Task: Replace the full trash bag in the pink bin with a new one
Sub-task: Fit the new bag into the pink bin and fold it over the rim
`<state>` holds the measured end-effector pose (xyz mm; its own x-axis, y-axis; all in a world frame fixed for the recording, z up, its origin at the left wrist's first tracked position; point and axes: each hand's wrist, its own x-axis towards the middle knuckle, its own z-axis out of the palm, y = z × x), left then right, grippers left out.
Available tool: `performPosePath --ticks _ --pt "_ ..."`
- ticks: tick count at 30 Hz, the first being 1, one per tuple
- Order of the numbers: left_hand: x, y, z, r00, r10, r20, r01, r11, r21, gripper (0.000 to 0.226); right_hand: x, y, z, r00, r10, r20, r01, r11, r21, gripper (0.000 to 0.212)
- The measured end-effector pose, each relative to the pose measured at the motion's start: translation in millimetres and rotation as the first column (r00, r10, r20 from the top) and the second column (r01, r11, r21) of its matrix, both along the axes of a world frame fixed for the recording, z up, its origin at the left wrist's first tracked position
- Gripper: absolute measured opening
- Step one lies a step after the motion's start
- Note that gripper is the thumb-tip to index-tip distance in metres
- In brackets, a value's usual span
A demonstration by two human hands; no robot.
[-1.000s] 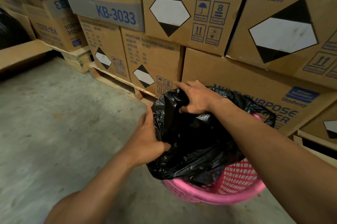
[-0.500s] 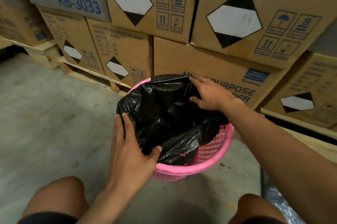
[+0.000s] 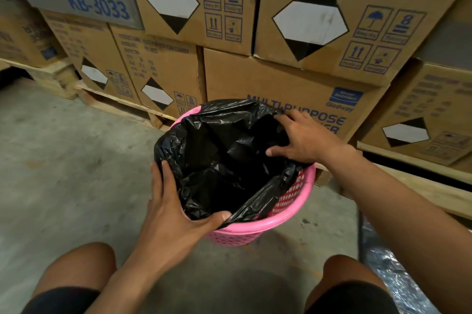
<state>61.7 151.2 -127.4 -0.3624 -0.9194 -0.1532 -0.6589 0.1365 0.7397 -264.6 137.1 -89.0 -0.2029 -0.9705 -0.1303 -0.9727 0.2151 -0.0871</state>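
Observation:
A pink perforated plastic bin [image 3: 293, 216] stands on the concrete floor in front of me. A black trash bag [image 3: 224, 155] lines it, its mouth open and spread over most of the rim. My left hand [image 3: 173, 214] grips the bag's edge at the near left rim, thumb inside and fingers outside. My right hand [image 3: 304, 137] presses the bag's edge at the far right rim, fingers spread. The near right stretch of the rim is bare pink, with the bag hanging loose inside it.
Stacked cardboard cartons [image 3: 281, 78] on wooden pallets [image 3: 122, 104] stand close behind the bin. My bare knees [image 3: 76, 270] frame the bottom of the view. A crinkled shiny sheet [image 3: 393, 278] lies on the floor at the lower right. Open concrete floor [image 3: 63, 160] stretches to the left.
The view has dropped lower, and my knees came into sight. The bag went from bunched above the bin to spread open over the rim, with both hands working along its edge.

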Motion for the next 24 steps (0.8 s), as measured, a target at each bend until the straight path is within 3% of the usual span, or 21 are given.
performPosePath --ticks 3,6,8,11,13,16,20,24 --pt "-2 4 0 1.000 0.023 0.004 -0.023 0.999 -0.031 0.150 -8 18 -4 0.986 -0.066 0.154 0.045 0.989 0.138 0.127" --pt "-6 8 2 0.998 -0.030 0.059 0.048 0.942 -0.331 0.138 -15 30 -7 0.976 -0.071 0.206 0.035 0.984 0.174 0.135" --pt "-11 11 5 0.987 -0.137 0.082 0.159 0.851 -0.500 0.116 -15 35 -8 0.987 -0.032 0.157 0.014 0.993 0.115 0.132" --pt "-19 16 1 0.936 -0.344 0.068 0.303 0.695 -0.653 0.063 -9 44 -5 0.998 0.042 -0.053 -0.044 0.998 -0.035 0.115" --pt "-23 22 -3 0.881 -0.467 0.071 0.393 0.642 -0.658 0.046 -5 49 -3 0.993 0.066 -0.093 -0.075 0.993 -0.092 0.099" --pt "-27 32 -3 0.838 -0.537 0.096 0.479 0.640 -0.601 0.039 -5 57 -1 0.996 0.052 0.066 -0.050 0.998 -0.041 0.086" --pt "-31 36 -8 0.830 -0.556 0.052 0.470 0.646 -0.602 0.031 -6 75 -5 0.981 0.051 0.186 -0.053 0.999 0.006 0.080" --pt "-29 37 -17 0.849 -0.529 -0.004 0.414 0.668 -0.619 0.029 -7 90 -7 0.948 0.057 0.314 -0.046 0.998 -0.040 0.056"
